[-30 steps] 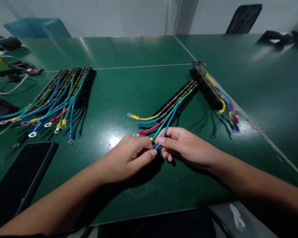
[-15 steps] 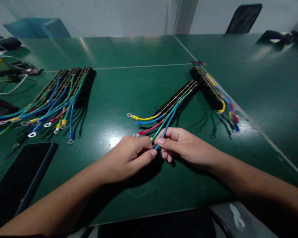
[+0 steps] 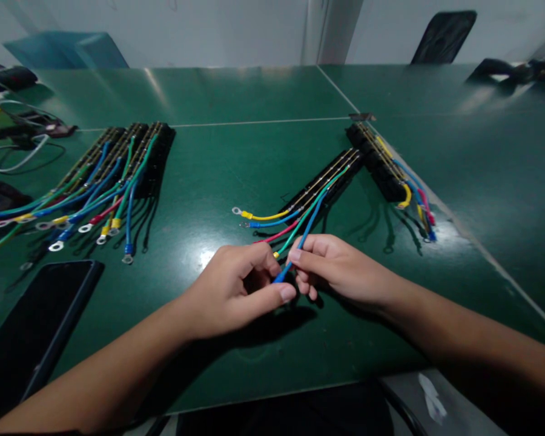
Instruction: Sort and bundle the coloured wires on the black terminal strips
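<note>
A black terminal strip [image 3: 331, 175] lies at mid-table with yellow, blue, red and green wires fanning toward me. My right hand [image 3: 340, 269] is closed, pinching the blue wire [image 3: 309, 224] near its end. My left hand [image 3: 236, 290] is curled beside it, thumb and fingers closed round the blue wire's tip [image 3: 279, 277]. The yellow wire [image 3: 263, 215] and the red wire [image 3: 277, 234] lie loose on the table just beyond my fingers.
Several wired terminal strips [image 3: 131, 157] lie at the left. Another strip [image 3: 381, 160] sits at the right by the table seam. A black phone [image 3: 36, 327] lies at the near left. Cables [image 3: 13, 151] clutter the far left corner. A dark chair [image 3: 442, 36] stands behind.
My left hand has opened slightly and shifted right, its thumb now under the blue wire's tip. The right hand has barely moved.
</note>
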`<action>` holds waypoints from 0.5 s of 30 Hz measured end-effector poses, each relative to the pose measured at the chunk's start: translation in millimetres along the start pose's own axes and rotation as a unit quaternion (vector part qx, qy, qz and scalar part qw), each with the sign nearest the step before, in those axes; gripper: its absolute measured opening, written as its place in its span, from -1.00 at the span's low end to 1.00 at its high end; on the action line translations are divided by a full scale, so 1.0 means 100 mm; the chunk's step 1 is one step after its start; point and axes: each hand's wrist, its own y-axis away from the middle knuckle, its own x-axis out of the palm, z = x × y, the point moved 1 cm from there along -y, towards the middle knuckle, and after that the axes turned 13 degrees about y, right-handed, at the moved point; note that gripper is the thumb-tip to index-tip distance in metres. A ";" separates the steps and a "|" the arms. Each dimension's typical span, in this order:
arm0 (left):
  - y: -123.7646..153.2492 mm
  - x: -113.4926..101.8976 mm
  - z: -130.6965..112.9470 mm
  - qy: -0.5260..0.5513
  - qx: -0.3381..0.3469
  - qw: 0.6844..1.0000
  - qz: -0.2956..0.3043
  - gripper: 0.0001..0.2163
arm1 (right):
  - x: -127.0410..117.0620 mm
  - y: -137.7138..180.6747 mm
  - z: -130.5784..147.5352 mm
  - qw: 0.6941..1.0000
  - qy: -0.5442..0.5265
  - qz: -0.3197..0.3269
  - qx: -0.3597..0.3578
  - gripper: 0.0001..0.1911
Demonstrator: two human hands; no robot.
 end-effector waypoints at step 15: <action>0.01 -0.03 -0.05 -0.086 0.146 0.985 -0.012 -0.83 | -0.01 0.00 0.00 1.000 -0.027 0.002 0.008 -0.79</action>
